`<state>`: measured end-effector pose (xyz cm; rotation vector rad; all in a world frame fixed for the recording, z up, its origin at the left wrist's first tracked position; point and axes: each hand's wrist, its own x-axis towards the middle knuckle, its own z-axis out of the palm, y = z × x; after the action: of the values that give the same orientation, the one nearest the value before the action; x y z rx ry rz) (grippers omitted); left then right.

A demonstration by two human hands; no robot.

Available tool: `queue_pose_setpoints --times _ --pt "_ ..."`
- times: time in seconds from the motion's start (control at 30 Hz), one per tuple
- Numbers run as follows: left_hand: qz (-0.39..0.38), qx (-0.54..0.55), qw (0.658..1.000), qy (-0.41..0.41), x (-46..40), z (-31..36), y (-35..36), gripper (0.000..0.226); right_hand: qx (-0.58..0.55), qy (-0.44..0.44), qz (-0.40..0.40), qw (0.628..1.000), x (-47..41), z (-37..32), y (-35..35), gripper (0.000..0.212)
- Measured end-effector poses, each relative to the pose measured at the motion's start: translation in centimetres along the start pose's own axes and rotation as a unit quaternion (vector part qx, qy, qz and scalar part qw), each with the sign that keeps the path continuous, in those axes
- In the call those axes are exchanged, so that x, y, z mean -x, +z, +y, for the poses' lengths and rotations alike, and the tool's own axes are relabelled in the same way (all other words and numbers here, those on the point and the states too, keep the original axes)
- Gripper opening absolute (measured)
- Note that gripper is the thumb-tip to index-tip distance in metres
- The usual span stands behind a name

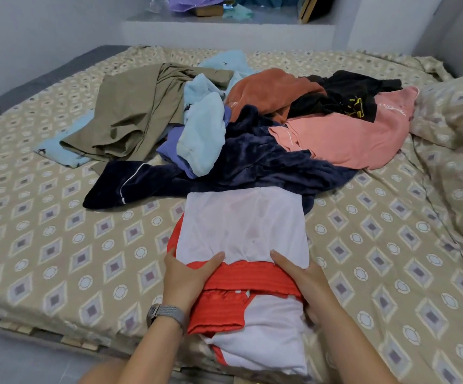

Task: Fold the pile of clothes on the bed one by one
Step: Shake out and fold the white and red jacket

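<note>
Both hands grip a garment at the bed's near edge.
Left hand point(188, 281) and right hand point(305, 281) curl their fingers round the white-and-red cloth garment point(241, 234) on the patterned beige bed point(58, 245).

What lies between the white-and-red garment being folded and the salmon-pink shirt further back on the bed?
In the head view, the dark navy garment fills that stretch: the white-and-red garment overlaps its near edge, and the salmon-pink shirt lies over its far side.

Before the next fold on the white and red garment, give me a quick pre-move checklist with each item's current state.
1. Left hand holds the white and red garment: ok.
2. Right hand holds it too: ok.
3. Far white half lies flat: ok.
4. Far edge is apart from the navy garment: not ok, it overlaps it.
5. Bare bed beside the garment to set it down: ok.
6. Underside smooth: cannot tell.
</note>
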<state>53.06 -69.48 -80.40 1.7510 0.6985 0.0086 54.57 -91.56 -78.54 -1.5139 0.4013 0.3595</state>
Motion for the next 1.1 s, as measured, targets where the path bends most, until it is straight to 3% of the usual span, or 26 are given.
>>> queue_pose_setpoints --times 0.17,0.3,0.5,0.7,0.8,0.9,1.1 --pt "-0.054 -0.022 0.997 0.051 -1.5 -0.2 0.0 0.102 0.015 -0.021 -0.006 1.0 -1.6 0.5 -0.3 0.084" --pt "-0.078 -0.01 0.996 0.053 -2.2 0.6 0.0 0.11 0.071 -0.012 -0.002 0.997 -3.3 0.3 -0.4 0.105" --pt "-0.029 0.006 0.999 0.044 0.5 3.0 -0.5 0.103 0.108 -0.011 -0.01 0.994 -1.2 -2.6 0.7 0.096" --pt "0.034 0.055 0.997 -0.033 4.4 8.8 -6.9 0.095 0.2 -0.001 -0.075 0.977 1.8 -11.1 4.6 0.097" --pt "0.082 0.076 0.992 -0.056 5.6 11.5 -12.1 0.098 0.219 0.001 -0.134 0.966 2.9 -15.3 9.2 0.1" --pt "0.133 0.087 0.986 -0.06 5.7 13.4 -18.0 0.098 0.218 -0.008 -0.193 0.957 4.0 -18.0 15.3 0.09" --pt "0.214 0.115 0.968 -0.062 3.5 12.8 -30.2 0.1 0.222 -0.021 -0.25 0.942 5.8 -19.3 29.5 0.096"
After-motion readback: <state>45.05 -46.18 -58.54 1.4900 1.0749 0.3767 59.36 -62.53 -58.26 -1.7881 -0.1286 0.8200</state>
